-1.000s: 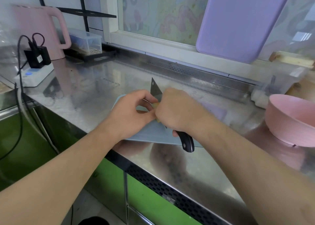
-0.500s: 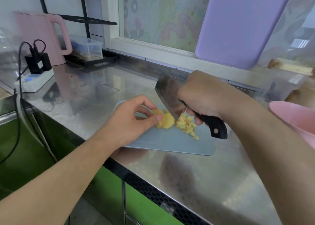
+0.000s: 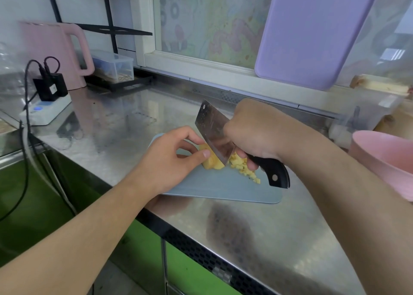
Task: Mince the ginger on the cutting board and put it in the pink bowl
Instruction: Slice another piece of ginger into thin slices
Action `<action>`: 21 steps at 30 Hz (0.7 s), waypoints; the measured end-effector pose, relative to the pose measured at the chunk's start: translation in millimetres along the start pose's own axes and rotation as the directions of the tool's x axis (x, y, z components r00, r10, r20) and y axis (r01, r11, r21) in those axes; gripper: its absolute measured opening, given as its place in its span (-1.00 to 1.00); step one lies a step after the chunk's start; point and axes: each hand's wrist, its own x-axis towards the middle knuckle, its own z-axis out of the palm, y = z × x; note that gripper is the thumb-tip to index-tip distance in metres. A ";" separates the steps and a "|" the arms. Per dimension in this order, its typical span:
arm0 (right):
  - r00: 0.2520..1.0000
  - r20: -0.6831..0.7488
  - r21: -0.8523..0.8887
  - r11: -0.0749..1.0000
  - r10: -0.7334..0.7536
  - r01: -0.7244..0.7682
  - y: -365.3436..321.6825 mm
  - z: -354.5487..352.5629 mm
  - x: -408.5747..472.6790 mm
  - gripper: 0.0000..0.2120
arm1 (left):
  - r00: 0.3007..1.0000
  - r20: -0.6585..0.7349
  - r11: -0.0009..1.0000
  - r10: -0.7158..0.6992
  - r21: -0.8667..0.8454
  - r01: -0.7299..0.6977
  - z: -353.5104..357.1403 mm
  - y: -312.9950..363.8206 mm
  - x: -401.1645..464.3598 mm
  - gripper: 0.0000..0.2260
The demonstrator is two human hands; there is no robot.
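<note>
The job looks roughly half done, going by what lies on the blue cutting board (image 3: pixel 223 189): a loose heap of small yellow minced ginger bits (image 3: pixel 243 168) sits on the side of the board nearer the pink bowl (image 3: pixel 384 160), while 1 uncut chunk of ginger (image 3: pixel 211 159) remains on the other side of the cleaver (image 3: pixel 213 133). Nothing yellow shows in the bowl, though only part of its outer wall and rim is in view, so I cannot tell what is inside; the transfer appears not to have begun. The bowl stands on the steel table (image 3: pixel 257 227), well apart from the board, off past the knife arm. What is left, I would judge, is to chop through the remaining chunk, perhaps run over the heap again for a finer mince, then carry it all across to the bowl. As for the grip, the right hand (image 3: pixel 257 131) is wrapped tight round the cleaver's black handle (image 3: pixel 271 171), up close to the blade, which stands tilted with its edge down on the ginger between chunk and heap. The left hand (image 3: pixel 169 160) is curled in a narrow pinch, thumb and fingertips pressed on the chunk just beside the blade, steadying it on the board.
</note>
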 end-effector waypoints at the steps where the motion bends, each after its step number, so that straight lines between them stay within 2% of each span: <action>1: 1.000 0.000 0.002 1.000 0.004 -0.004 -0.2 0.5 0.2 -0.75 | 1.000 -0.002 1.000 0.004 0.003 -0.004 0.1 0.3 -0.2 -0.87; 7: 0.999 -0.028 0.000 1.000 -0.023 0.023 -0.4 3.1 -0.9 -0.68 | 1.000 -0.004 1.000 0.011 0.009 -0.011 0.1 1.5 0.0 -0.86; 11: 0.999 -0.010 -0.036 0.999 -0.032 0.032 -2.0 5.4 -1.8 -0.46 | 1.000 -0.010 1.000 0.017 0.009 -0.017 0.1 1.0 -0.4 -0.85; 13: 0.999 -0.001 -0.065 0.997 -0.034 0.034 -2.6 5.3 -2.4 -0.48 | 1.000 -0.016 0.999 0.023 0.023 -0.023 0.4 0.7 -0.4 -0.85; 17: 0.999 0.010 -0.070 0.996 -0.045 0.045 -3.5 5.0 -3.0 -0.69 | 0.999 -0.029 0.999 0.036 0.036 -0.035 0.7 -0.4 0.3 -0.85; 21: 0.999 0.024 -0.085 0.995 -0.047 0.049 -3.1 3.5 -5.0 -0.68 | 0.999 -0.025 0.999 0.034 0.028 -0.034 1.0 -0.4 0.1 -0.85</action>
